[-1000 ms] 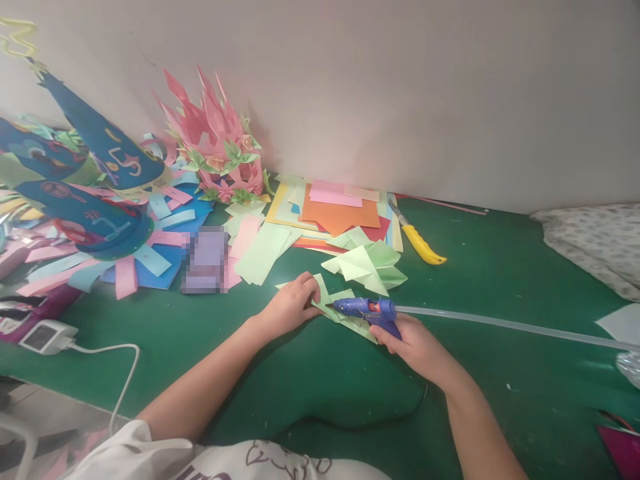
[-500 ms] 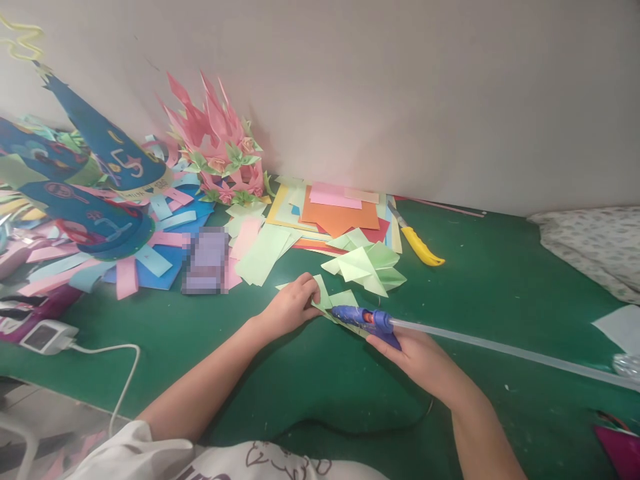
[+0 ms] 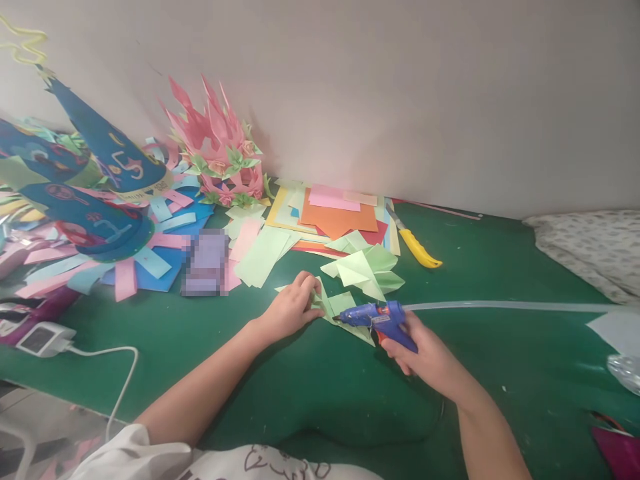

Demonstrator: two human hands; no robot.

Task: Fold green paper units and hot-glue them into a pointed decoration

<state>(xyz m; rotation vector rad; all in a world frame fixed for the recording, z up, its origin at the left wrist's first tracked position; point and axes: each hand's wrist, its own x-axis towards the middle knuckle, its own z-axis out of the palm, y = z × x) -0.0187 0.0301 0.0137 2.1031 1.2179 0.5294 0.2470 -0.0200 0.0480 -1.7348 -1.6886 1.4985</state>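
Fingers of my left hand (image 3: 295,305) pinch a light green folded paper (image 3: 345,304) low over the green table. My right hand (image 3: 425,347) grips a blue hot glue gun (image 3: 373,317), and its nozzle is at the folded paper, just right of my left fingertips; whether it touches I cannot tell. A long translucent glue stick (image 3: 500,306) runs out of the gun's back to the right. Behind the paper lie other pale green folded pieces (image 3: 367,267), pointed and overlapping.
Coloured paper sheets (image 3: 340,220) are stacked by the wall, with a yellow-handled knife (image 3: 420,250) to their right. A pink paper crown (image 3: 215,147), blue cone hats (image 3: 100,133) and a blurred-out purple rectangle (image 3: 205,262) stand or lie left. A white charger (image 3: 46,339) trails a cable.
The glue gun has turned and shifted slightly right with my right hand, and its glue stick has swung up towards level. My left hand stays almost in place on the folded paper.
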